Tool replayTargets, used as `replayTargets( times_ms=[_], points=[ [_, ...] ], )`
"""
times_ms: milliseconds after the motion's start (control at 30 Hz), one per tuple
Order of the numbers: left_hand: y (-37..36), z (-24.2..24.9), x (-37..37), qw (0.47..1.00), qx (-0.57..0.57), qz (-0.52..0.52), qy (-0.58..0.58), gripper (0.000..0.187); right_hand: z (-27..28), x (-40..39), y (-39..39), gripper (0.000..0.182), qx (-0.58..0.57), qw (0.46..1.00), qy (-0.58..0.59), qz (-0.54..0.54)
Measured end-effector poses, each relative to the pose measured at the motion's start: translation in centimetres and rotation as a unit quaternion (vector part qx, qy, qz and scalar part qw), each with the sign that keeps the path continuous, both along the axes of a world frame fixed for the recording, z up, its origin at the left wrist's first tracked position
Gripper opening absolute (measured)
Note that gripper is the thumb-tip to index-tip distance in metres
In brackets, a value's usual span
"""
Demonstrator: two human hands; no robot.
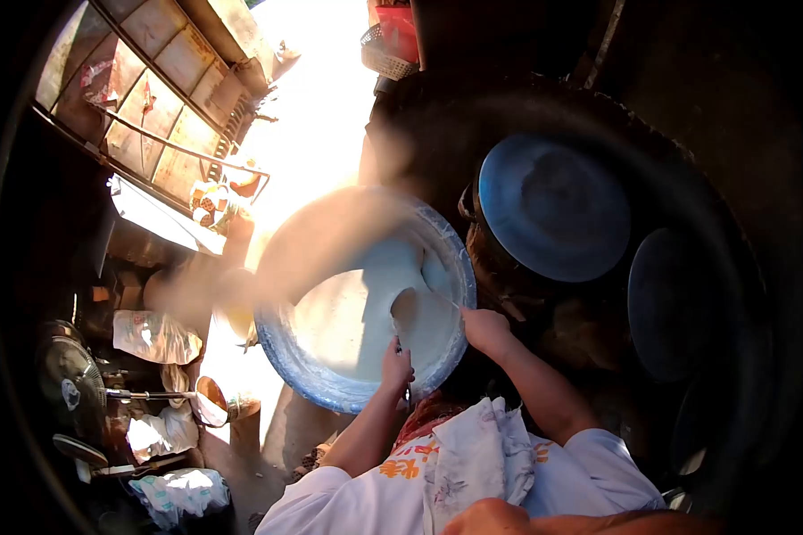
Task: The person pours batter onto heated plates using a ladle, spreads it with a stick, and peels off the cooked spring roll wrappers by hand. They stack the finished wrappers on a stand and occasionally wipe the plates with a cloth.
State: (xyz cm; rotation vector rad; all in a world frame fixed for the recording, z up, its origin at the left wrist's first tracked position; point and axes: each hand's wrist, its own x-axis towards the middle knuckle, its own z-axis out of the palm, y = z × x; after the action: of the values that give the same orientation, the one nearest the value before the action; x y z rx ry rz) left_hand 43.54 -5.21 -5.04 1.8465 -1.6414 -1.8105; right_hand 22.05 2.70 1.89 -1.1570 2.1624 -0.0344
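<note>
A large blue tub (pixel 287 370) stands in front of me, holding a pale, milky liquid (pixel 330 312). My left hand (pixel 397 367) is closed around the handle of a ladle (pixel 404 308), whose round bowl is over the liquid near the middle of the tub. At the tub's right rim, my right hand (pixel 484 331) grips the thin handle of a second utensil (pixel 439 289). Its far end reaches toward the liquid at the back right, and its shape there is unclear. A crumpled whitish cloth (pixel 475 459) hangs over my shirt front.
To the right are two round, bluish flat discs (pixel 553 207) on a dark surface. An electric fan (pixel 70 383) and several plastic bags (pixel 156 337) sit at the left. A white basket (pixel 388 62) with something red stands at the back. Strong sunlight covers the floor behind the tub.
</note>
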Motion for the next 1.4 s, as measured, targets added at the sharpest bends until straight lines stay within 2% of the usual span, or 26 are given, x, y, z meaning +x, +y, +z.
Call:
replayTargets(
  times_ms=[33,67,133,167,267,300,333,367,400,500,667,700,800,833,867,933,1000,1033,1067,1133,1167,1200,1300,1333,1367,1400],
  points=[
    [-1.6,4.9,-0.6,0.997,0.019,-0.071,-0.019,0.049,2.1,-0.2,1.2,0.032,-0.015,1.000,-0.017,-0.010],
    [-3.6,3.6,-1.3,0.988,-0.100,-0.115,0.001,0.049,3.1,-0.5,1.3,0.032,-0.033,0.999,-0.030,-0.018],
    [-6.0,1.2,-3.0,0.926,-0.323,-0.191,0.040,0.050,2.2,-0.4,0.9,0.034,-0.011,0.999,0.020,-0.032],
    [-7.3,2.0,-4.4,0.964,-0.168,-0.206,-0.019,0.050,2.0,0.2,0.8,0.034,0.000,0.998,0.039,-0.042],
    [-10.5,-4.0,-5.5,0.940,-0.249,-0.233,0.005,0.050,4.5,0.2,0.9,0.040,0.025,0.997,0.031,-0.062],
    [-9.6,-7.7,-5.5,0.946,-0.273,-0.172,0.040,0.052,3.6,0.7,1.1,0.042,0.010,0.996,0.028,-0.085],
    [-7.6,-7.8,-5.6,0.987,-0.123,-0.080,0.065,0.054,2.0,1.6,1.4,0.043,-0.002,0.994,0.022,-0.108],
    [-5.7,-7.6,-6.8,0.995,0.026,0.016,0.091,0.055,0.4,2.0,1.5,0.045,-0.019,0.991,0.023,-0.132],
    [-4.9,-7.4,-8.4,0.973,0.168,0.109,0.118,0.058,-1.1,3.2,1.6,0.040,-0.002,0.990,0.002,-0.144],
    [-3.1,-4.8,-9.7,0.883,0.312,0.226,0.266,0.049,-4.2,5.8,3.6,0.035,-0.079,0.973,-0.080,-0.200],
    [-1.6,-3.0,-10.8,0.766,0.404,0.290,0.407,0.015,-3.2,7.3,6.1,0.035,-0.191,0.943,-0.128,-0.242],
    [-1.1,-2.7,-10.9,0.733,0.427,0.304,0.434,0.008,-3.3,7.4,7.1,0.038,-0.227,0.952,-0.078,-0.191],
    [-0.7,3.5,-9.7,0.521,0.586,0.329,0.527,0.009,2.0,7.1,8.2,0.041,-0.231,0.860,-0.322,-0.322],
    [-0.8,5.6,-9.2,0.457,0.617,0.304,0.564,0.010,5.1,6.8,8.2,0.044,-0.205,0.797,-0.424,-0.379],
    [-2.0,8.8,-10.4,0.462,0.590,0.237,0.618,0.015,5.7,6.3,8.5,0.044,-0.226,0.791,-0.457,-0.338],
    [-1.4,16.5,-6.9,0.501,0.542,0.147,0.658,0.024,8.9,6.6,8.2,0.045,-0.273,0.706,-0.550,-0.354],
    [-1.7,23.7,-5.2,0.553,0.457,0.097,0.690,0.024,14.4,6.8,8.1,0.046,-0.314,0.654,-0.614,-0.312],
    [-2.5,26.5,-4.9,0.547,0.425,0.018,0.722,0.023,16.7,6.1,7.3,0.046,-0.333,0.627,-0.647,-0.279],
    [-3.3,29.4,-4.2,0.539,0.388,-0.061,0.745,0.022,19.7,5.9,6.6,0.047,-0.358,0.643,-0.628,-0.254],
    [-4.2,36.3,-3.2,0.570,0.371,-0.030,0.733,0.027,25.5,5.6,5.2,0.044,-0.419,0.626,-0.636,-0.170],
    [-5.6,37.9,-3.2,0.546,0.371,-0.065,0.748,0.032,27.7,5.9,4.5,0.044,-0.440,0.625,-0.622,-0.170],
    [-6.0,40.2,-2.9,0.561,0.335,-0.077,0.753,0.037,29.1,6.3,3.9,0.045,-0.461,0.625,-0.607,-0.170],
    [-6.4,41.7,-1.6,0.467,0.402,-0.093,0.782,0.039,28.2,6.7,3.5,0.046,-0.467,0.591,-0.645,-0.127],
    [-7.5,39.4,-0.7,0.487,0.402,-0.100,0.769,0.039,25.4,7.2,3.5,0.043,-0.470,0.581,-0.654,-0.119],
    [-8.3,36.8,0.0,0.468,0.491,-0.095,0.729,0.038,21.1,7.5,3.4,0.044,-0.477,0.592,-0.640,-0.108],
    [-9.0,33.6,0.4,0.466,0.518,-0.082,0.713,0.034,18.3,8.4,3.5,0.045,-0.423,0.596,-0.658,-0.182]
  ],
)
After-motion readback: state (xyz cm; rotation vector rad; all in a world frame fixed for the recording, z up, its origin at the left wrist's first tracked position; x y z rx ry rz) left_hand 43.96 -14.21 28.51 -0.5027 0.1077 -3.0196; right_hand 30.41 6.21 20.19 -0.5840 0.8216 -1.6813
